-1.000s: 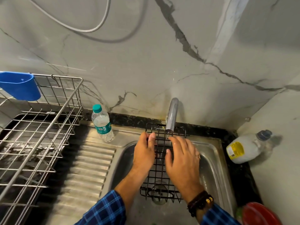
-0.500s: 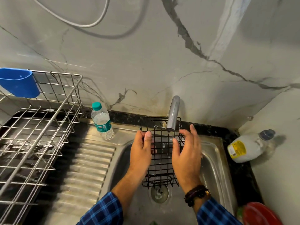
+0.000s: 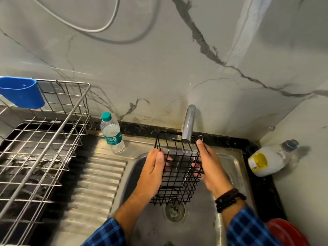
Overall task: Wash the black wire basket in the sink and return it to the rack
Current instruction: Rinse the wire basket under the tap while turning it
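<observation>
A grey veined marble wall [image 3: 159,68] fills the upper half of what we see. Below it on the left stands a steel wire rack [image 3: 58,129], with a blue plastic holder [image 3: 21,93] hung on its back rim. Beside the rack we find the ribbed drainboard [image 3: 99,183], and to its right the steel sink [image 3: 230,166] set into the dark worktop [image 3: 248,144].

The black wire basket [image 3: 179,174] is held above the sink basin, tilted with its open end up toward the tap [image 3: 189,125], whose spout sits just over the basket's top rim. We cannot tell for certain whether water is running.

The left hand [image 3: 152,171] grips the basket's left side, thumb across the front mesh. The right hand [image 3: 211,169] clasps the right side, fingers curled round the wires and showing through the grid. A dark beaded bracelet [image 3: 229,198] circles the right wrist.

A white bottle [image 3: 266,160] lies on its side in the right corner. A water bottle [image 3: 112,134] with a teal cap stands at the drainboard's back edge. The drain [image 3: 174,211] shows just below the basket.
</observation>
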Demonstrator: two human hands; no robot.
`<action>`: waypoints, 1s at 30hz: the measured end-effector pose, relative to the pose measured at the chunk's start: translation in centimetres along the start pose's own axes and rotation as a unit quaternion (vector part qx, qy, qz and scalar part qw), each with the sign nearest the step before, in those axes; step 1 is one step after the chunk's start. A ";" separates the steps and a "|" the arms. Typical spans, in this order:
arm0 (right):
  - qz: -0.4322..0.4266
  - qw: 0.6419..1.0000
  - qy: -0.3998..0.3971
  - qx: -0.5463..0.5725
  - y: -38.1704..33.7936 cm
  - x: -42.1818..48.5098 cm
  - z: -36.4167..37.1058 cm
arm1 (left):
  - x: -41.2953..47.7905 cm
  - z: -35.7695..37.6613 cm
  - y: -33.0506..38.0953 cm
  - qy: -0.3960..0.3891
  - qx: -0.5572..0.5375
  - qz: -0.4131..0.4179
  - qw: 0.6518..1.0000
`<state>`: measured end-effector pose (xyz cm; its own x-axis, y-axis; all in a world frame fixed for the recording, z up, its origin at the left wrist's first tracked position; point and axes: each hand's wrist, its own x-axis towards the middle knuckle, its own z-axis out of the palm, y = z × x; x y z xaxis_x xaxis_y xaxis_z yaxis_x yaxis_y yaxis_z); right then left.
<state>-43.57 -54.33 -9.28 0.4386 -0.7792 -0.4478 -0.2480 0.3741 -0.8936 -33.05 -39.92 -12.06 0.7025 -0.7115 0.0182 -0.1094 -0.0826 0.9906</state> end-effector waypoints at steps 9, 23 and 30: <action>-0.147 0.987 0.062 0.021 2.6 -2.8 0.2 | 2.6 -1.4 1.9 0.007 0.005 -0.116 0.993; -0.248 0.960 0.018 -0.124 0.3 -1.8 -0.5 | 0.8 -0.5 3.2 0.094 -0.013 0.049 0.994; -0.259 0.947 -0.149 -0.115 -1.1 1.1 -1.1 | 1.0 -2.4 3.3 0.088 -0.133 0.001 0.987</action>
<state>-43.77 -56.18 -8.73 0.7693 -0.6381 0.0304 -0.0991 -0.1662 -0.9811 -31.02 -39.28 -8.47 0.8169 -0.5765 0.0195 0.0621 0.1216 0.9906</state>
